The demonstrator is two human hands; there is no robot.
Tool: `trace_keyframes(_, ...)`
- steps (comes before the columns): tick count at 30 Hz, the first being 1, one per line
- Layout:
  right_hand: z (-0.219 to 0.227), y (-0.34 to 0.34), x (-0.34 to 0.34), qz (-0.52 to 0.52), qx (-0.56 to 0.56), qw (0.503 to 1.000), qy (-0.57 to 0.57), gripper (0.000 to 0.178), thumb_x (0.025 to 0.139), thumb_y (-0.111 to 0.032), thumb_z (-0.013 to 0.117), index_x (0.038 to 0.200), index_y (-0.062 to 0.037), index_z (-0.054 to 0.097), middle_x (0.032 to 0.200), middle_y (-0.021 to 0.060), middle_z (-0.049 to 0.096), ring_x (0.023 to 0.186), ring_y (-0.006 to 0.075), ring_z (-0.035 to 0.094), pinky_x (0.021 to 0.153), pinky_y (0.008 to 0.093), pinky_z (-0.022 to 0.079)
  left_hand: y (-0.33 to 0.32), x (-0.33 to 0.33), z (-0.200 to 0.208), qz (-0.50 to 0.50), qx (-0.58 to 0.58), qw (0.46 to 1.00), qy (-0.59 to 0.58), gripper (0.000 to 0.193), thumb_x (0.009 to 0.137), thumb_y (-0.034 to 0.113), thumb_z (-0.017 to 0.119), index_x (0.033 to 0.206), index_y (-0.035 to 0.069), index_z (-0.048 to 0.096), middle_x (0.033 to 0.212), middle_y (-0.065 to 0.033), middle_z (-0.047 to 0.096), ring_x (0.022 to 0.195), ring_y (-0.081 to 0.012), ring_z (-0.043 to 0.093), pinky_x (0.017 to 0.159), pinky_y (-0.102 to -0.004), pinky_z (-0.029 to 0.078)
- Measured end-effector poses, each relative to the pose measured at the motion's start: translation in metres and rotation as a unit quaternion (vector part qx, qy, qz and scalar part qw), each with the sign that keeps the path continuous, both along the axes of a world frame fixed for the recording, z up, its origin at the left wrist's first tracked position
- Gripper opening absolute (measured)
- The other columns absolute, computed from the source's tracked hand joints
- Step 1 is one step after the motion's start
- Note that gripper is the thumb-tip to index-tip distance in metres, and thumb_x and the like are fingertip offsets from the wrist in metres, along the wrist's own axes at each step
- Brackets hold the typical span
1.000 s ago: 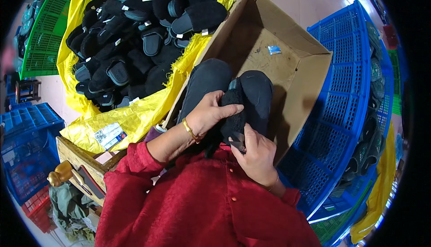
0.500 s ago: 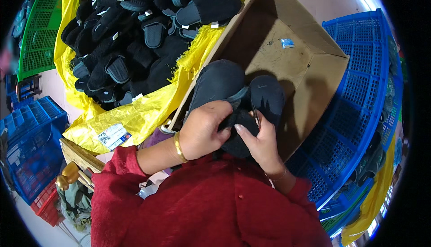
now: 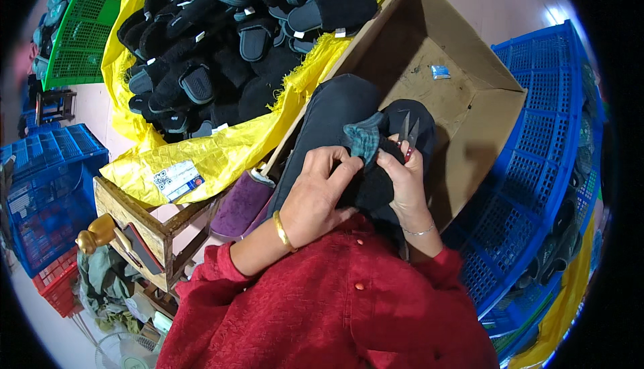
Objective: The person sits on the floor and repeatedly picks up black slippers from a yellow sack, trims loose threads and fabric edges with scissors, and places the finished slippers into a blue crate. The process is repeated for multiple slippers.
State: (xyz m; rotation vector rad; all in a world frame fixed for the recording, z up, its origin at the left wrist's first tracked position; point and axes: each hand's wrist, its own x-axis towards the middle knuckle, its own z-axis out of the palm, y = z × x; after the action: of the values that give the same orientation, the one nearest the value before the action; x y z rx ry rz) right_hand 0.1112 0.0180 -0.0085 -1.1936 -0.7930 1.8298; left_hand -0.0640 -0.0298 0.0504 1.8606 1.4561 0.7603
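Over my lap I hold a soft fabric piece [image 3: 362, 141], teal with a checked look on top, with dark fuzzy material hanging below it. My left hand [image 3: 316, 188], with a gold bangle at its wrist, pinches the piece's edge between thumb and fingers. My right hand [image 3: 406, 184] grips the black part at the piece's right side. Small scissors [image 3: 409, 135] with red handles also sit in that hand, blades parted and pointing up. My fingers partly hide the piece, so its full shape cannot be made out.
Ahead left, a yellow sack [image 3: 141, 161] holds many black fluffy slippers [image 3: 221, 54]. An open cardboard box [image 3: 463, 134] with a small blue packet [image 3: 440, 72] lies beyond my knees. Blue baskets [image 3: 530, 147] stand right. A wooden stool [image 3: 134, 235] and purple slipper [image 3: 239, 204] are left.
The teal part of the piece has turned up into view. The scissors now point upward with blades parted. My left hand has shifted slightly down, and the view has moved, showing more of the stool.
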Motion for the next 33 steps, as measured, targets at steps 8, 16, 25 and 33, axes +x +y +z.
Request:
trace_keyframes(8,0.008,-0.038,0.009,-0.147,-0.039,0.983,0.100,0.010,0.088,-0.001,0.062,0.095,-0.0069,0.059,0.088,0.0014,0.063,0.078,0.0106,0.061,0.074,0.0260,0.052,0.003,0.010,-0.026,-0.123,0.131,0.983,-0.020,0.068,0.047,0.007,0.081,0.109,0.002,0.052,0.102,-0.0154,0.052,0.094,-0.0351,0.053,0.081,-0.0395,0.046)
trace_keyframes(16,0.012,-0.038,-0.002,-0.216,0.001,0.973,0.085,0.004,0.091,-0.005,0.060,0.095,-0.0062,0.060,0.090,0.0008,0.062,0.082,0.0103,0.059,0.077,0.0264,0.050,0.015,0.013,-0.023,-0.127,0.155,0.980,0.023,0.066,0.048,0.004,0.077,0.110,0.004,0.054,0.101,-0.0127,0.054,0.089,-0.0325,0.053,0.077,-0.0371,0.046)
trace_keyframes(25,0.015,-0.033,0.010,-0.055,0.098,0.983,-0.145,0.010,0.089,-0.009,0.067,0.090,-0.0044,0.058,0.077,-0.0064,0.053,0.070,0.0025,0.045,0.065,0.0200,0.039,-0.030,0.016,-0.040,0.053,0.102,0.991,-0.074,0.065,0.052,-0.005,0.075,0.112,0.004,0.054,0.105,-0.0146,0.056,0.098,-0.0343,0.056,0.083,-0.0392,0.047)
trace_keyframes(33,0.014,-0.038,0.006,-0.084,0.093,0.983,-0.131,0.011,0.088,-0.008,0.067,0.091,-0.0034,0.057,0.077,-0.0054,0.053,0.070,0.0025,0.045,0.064,0.0201,0.039,-0.033,0.015,-0.049,0.078,0.088,0.988,-0.101,0.067,0.050,-0.002,0.078,0.110,0.003,0.051,0.105,-0.0146,0.056,0.100,-0.0354,0.054,0.086,-0.0405,0.046)
